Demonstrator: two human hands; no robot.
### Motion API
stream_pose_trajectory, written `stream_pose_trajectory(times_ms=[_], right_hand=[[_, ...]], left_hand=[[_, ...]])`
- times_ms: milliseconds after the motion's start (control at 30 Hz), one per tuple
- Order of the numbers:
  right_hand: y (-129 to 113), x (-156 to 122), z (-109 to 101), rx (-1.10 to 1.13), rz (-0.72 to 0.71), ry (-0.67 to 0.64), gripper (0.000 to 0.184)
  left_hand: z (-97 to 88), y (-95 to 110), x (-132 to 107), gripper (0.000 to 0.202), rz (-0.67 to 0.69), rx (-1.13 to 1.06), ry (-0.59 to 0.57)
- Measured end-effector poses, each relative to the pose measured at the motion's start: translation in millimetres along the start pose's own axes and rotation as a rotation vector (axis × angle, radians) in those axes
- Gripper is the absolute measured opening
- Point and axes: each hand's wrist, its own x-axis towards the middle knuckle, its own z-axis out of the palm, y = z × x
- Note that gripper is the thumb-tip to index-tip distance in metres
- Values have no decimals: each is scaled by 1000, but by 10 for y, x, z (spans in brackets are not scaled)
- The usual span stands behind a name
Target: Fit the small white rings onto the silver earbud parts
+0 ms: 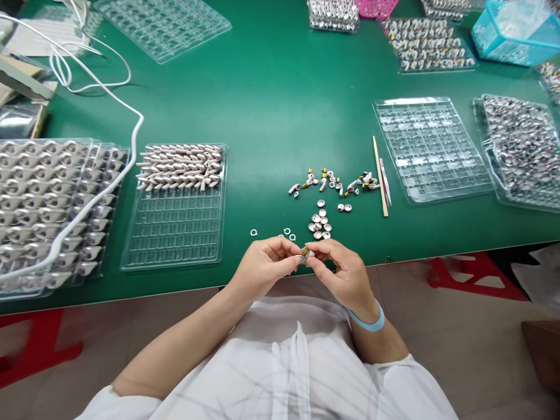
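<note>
My left hand (265, 265) and my right hand (343, 271) meet at the table's near edge, both pinching one small earphone part (305, 253) with a gold-coloured piece on it. Fingertips cover most of it. Just beyond my fingers lies a cluster of small round silver caps (321, 220). Several thin white rings (287, 231) rest near my left hand. Farther out, grey earphone housings with yellow tabs (331, 178) are strewn in a loose row. To their right lie a wooden stick (380, 175) and metal tweezers (385, 182), side by side.
At left are a half-filled clear tray of grey parts (177, 216), stacked full trays (48, 216) and a white cable (135, 134) across them. An unfilled clear tray (431, 149), a full tray (520, 146) and a blue basket (507, 44) stand at right. Red stools (476, 274) sit below.
</note>
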Motion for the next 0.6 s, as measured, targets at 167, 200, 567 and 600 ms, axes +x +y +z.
stream_pose_trajectory(times_ms=[167,200,567,600], right_hand=[[-12,-6,8,12,20,1,18],[-16,-7,17,25,39,2,18],[-67,20,107,105,172,66,21],[-73,23,108,104,176,73,20]], left_hand=[[10,7,3,13,11,-9,7],[16,7,4,13,15,-14,8],[48,-99,-45,28,113,-39,-41],[54,-98,-53,28,125,-38,-43]])
